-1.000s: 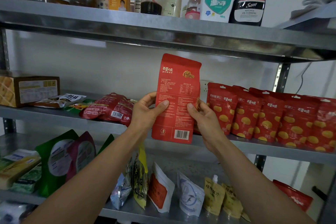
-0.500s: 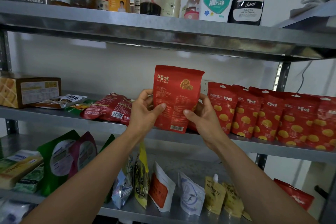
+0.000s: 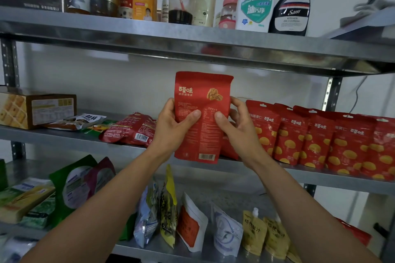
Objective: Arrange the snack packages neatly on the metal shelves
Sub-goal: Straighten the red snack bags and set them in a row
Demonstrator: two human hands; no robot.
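Note:
A tall red snack pouch (image 3: pixel 203 92) stands upright with its back label toward me, its bottom at the front edge of the middle metal shelf (image 3: pixel 64 141). My left hand (image 3: pixel 173 126) grips its left side, thumb across the label. My right hand (image 3: pixel 237 128) grips its right side the same way. A row of several red pouches with yellow chestnut pictures (image 3: pixel 320 136) stands just to the right. Another red pouch (image 3: pixel 228 147) is partly hidden behind my right hand.
A red bag (image 3: pixel 130 128), flat packets (image 3: pixel 81 120) and a waffle box (image 3: pixel 32 109) lie at the middle shelf's left. Bottles (image 3: pixel 256 2) line the top shelf. The lower shelf holds green pouches (image 3: pixel 72 186), white pouches (image 3: pixel 192 226) and yellow spout pouches (image 3: pixel 254 230).
Both hands have lowered the red pouch from above the shelf edge until its bottom reaches the middle shelf, and it now stands closer to the row of chestnut pouches.

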